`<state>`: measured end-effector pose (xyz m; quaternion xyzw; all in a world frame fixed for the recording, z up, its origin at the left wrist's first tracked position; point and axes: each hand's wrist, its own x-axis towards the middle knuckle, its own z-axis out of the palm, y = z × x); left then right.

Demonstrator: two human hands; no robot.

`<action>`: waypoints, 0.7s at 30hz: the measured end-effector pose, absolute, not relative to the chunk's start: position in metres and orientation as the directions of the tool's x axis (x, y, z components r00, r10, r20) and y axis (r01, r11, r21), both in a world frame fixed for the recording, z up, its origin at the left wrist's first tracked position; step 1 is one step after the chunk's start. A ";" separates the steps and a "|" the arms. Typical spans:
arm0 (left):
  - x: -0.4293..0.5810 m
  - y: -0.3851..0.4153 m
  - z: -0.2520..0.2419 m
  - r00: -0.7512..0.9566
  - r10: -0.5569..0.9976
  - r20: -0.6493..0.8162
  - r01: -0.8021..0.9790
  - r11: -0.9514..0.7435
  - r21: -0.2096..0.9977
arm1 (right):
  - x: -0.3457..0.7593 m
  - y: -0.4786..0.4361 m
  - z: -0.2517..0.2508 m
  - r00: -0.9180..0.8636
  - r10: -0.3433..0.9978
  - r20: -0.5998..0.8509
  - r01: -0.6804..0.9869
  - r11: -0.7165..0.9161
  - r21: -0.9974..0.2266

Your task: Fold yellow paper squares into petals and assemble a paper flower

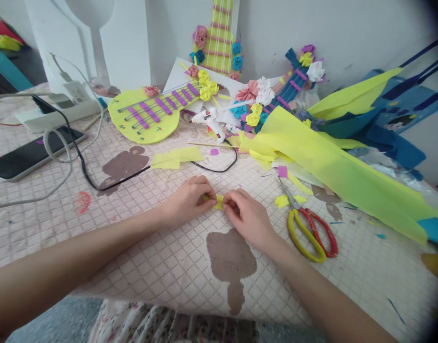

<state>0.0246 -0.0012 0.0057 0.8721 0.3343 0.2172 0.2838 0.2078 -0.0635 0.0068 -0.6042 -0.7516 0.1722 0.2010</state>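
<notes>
My left hand (188,199) and my right hand (248,218) meet at the middle of the table. Both pinch a small yellow piece of foam paper (218,202) between their fingertips, just above the checked tablecloth (161,257). Most of the piece is hidden by my fingers. Red and yellow scissors (310,227) lie to the right of my right hand.
A white glue gun (213,122) with a black cord lies behind my hands. A yellow paper guitar (152,112), other flower-decorated guitars and big yellow-green sheets (333,162) fill the back and right. A phone (29,155) and cables sit at the left.
</notes>
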 end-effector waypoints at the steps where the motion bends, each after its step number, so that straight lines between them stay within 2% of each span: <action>1: 0.025 -0.002 0.005 0.671 0.716 0.192 0.477 -0.616 0.627 | 0.207 -0.063 0.006 -0.184 0.978 0.095 0.848 0.207 -0.488; 5: 0.027 -0.001 0.003 0.650 0.738 0.182 0.501 -0.596 0.627 | 0.208 -0.063 0.004 -0.191 0.977 0.090 0.849 0.210 -0.485; 13: 0.022 -0.004 0.006 0.628 0.752 0.198 0.425 -0.545 0.723 | 0.219 -0.063 0.007 -0.218 0.971 0.101 0.760 0.234 -0.607; 21: 0.021 -0.003 0.005 0.677 0.711 0.190 0.402 -0.574 0.714 | 0.223 -0.063 0.009 -0.352 0.929 0.118 0.779 0.361 -0.512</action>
